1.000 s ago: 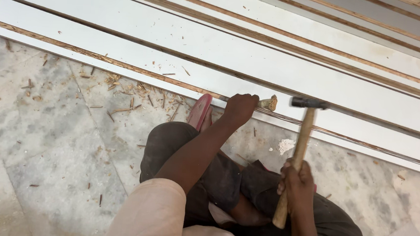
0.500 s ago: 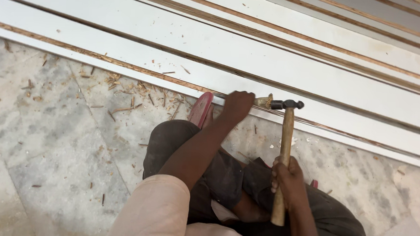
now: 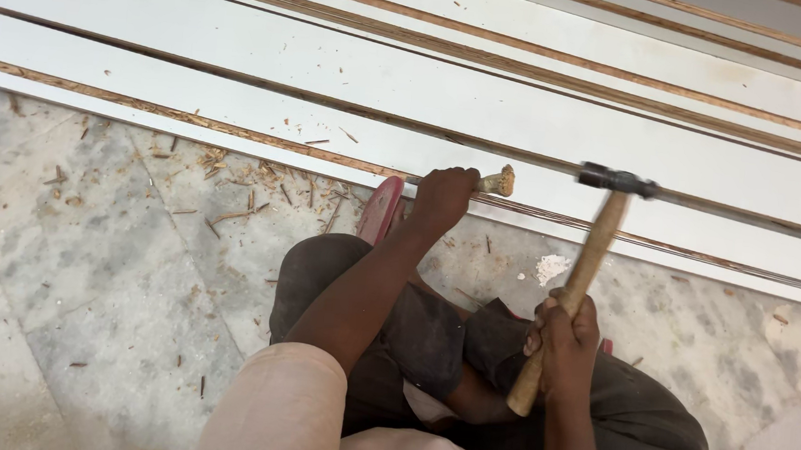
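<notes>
My left hand (image 3: 443,195) grips a chisel whose worn wooden handle end (image 3: 497,180) sticks out to the right, lying along the edge of a white laminated board (image 3: 238,112). My right hand (image 3: 563,338) holds a hammer by its wooden handle (image 3: 583,268). The hammer's dark metal head (image 3: 616,181) is raised to the right of the chisel end, apart from it. I squat on the floor, with my knees under my arms.
Several long white boards with brown plywood edges (image 3: 529,45) lie stacked across the top. Wood chips and splinters (image 3: 252,180) litter the grey marble floor (image 3: 81,295). A red sandal (image 3: 380,209) shows beside my left knee, and a small white crumb patch (image 3: 551,267) lies near the hammer.
The hammer head was against the chisel end half a second ago; it has now swung back to the right. My left hand keeps the chisel in place.
</notes>
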